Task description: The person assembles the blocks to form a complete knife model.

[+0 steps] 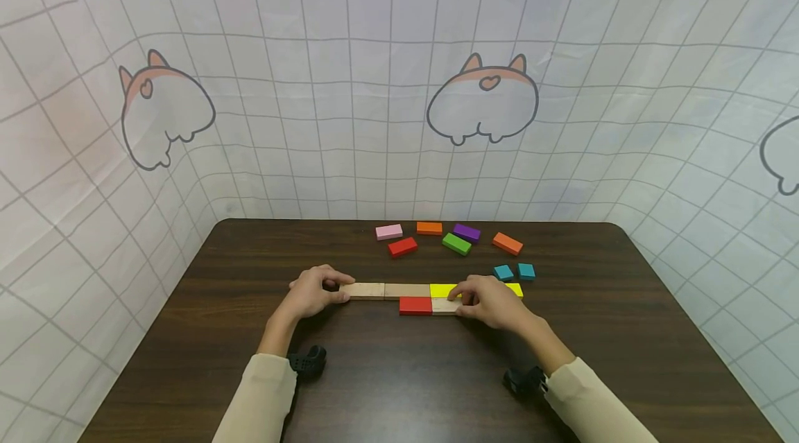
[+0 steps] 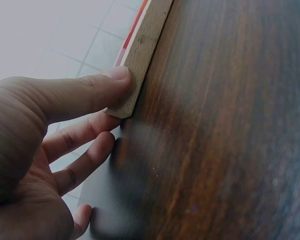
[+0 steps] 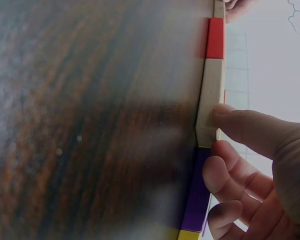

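A back row of flat blocks runs across the table: a plain wooden block [image 1: 364, 291] at the left end, another wooden block [image 1: 407, 290], then yellow [image 1: 440, 290]. My left hand [image 1: 312, 292] pinches the left-end block, thumb on its near face in the left wrist view. In front of the row lie a red block [image 1: 415, 306] and, touching its right end, a shorter-looking wooden block [image 1: 444, 306]. My right hand [image 1: 492, 301] pinches that front wooden block. A purple block [image 3: 196, 190] shows beside it in the right wrist view, hidden by the hand from above.
Behind the row lie loose blocks: pink [image 1: 389, 232], red [image 1: 402, 247], orange [image 1: 429, 228], purple [image 1: 467, 233], green [image 1: 457, 243], another orange [image 1: 508, 243] and two small teal blocks [image 1: 526, 272]. A yellow block end [image 1: 515, 289] sticks out past my right hand. A patterned curtain [image 1: 349, 172] stands behind the table.
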### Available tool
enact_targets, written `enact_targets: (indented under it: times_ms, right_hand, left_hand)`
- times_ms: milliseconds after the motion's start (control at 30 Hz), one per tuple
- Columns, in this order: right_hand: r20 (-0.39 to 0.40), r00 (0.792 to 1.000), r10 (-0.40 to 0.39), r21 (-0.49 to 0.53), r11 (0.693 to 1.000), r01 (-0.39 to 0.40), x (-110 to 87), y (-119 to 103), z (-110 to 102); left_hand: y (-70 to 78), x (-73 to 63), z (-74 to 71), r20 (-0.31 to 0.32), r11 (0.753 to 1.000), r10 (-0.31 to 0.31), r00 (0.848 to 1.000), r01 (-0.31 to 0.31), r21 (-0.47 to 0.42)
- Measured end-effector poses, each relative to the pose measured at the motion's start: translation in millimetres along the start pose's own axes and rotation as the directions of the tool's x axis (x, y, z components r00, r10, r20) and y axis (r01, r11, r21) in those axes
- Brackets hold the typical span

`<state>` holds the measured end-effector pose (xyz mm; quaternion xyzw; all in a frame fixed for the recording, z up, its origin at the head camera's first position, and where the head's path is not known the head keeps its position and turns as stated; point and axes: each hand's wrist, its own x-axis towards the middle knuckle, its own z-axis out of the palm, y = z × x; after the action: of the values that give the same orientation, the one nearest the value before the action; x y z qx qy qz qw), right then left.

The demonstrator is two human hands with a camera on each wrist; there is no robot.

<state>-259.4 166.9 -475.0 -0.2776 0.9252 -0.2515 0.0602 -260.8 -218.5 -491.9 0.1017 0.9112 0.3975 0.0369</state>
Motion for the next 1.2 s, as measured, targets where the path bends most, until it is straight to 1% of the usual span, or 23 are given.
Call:
enact_targets:
  times_ms: [133,300,433,533,667,800,900,1033,1200]
  right_hand:
    - [0.010,1.000,-0.008,0.002,1.000,0.008,1.0,1,-1]
    - [0.030,0.998,-0.049,0.026,0.998,0.048,2.8,4,-6]
    - [0.002,0.998,-0.060,0.050,0.997,0.060,5.2,12,-16]
    - [-0.045,0.999,-0.025,0.089,0.996,0.029,6.9,21,-28]
    - [-0.116,0.992,0.055,0.138,0.990,-0.039,9.7,39,-43]
    - [-0.185,0.975,0.126,0.142,0.985,-0.100,11.6,65,-52]
    - [-0.222,0.961,0.166,0.136,0.981,-0.139,11.7,84,-56]
    - [-0.253,0.940,0.228,0.146,0.970,-0.196,12.0,104,-60]
    - [-0.268,0.923,0.275,0.170,0.957,-0.236,12.7,121,-64]
  left_hand:
    - [-0.5,0.2,-0.4,-0.002,1.000,-0.002,1.000,0.002,0.001]
    - [-1.0,-0.2,-0.6,-0.002,1.000,-0.002,1.000,0.002,0.010]
    - [-1.4,-0.2,-0.5,-0.002,1.000,-0.004,1.000,0.004,0.009]
    - [-1.4,0.0,-0.3,-0.003,1.000,-0.005,1.000,0.005,0.008]
    - [-1.1,0.3,-0.1,-0.002,1.000,-0.003,1.000,0.003,0.006]
    - [-1.3,0.4,0.3,-0.004,1.000,-0.004,1.000,0.004,0.005]
    - [-1.4,0.5,0.5,-0.007,1.000,-0.009,1.000,0.009,0.008]
    - [-1.4,0.6,0.7,-0.013,1.000,-0.007,1.000,0.007,0.013]
    - [-1.9,0.8,1.7,-0.015,1.000,0.000,1.000,0.000,0.020]
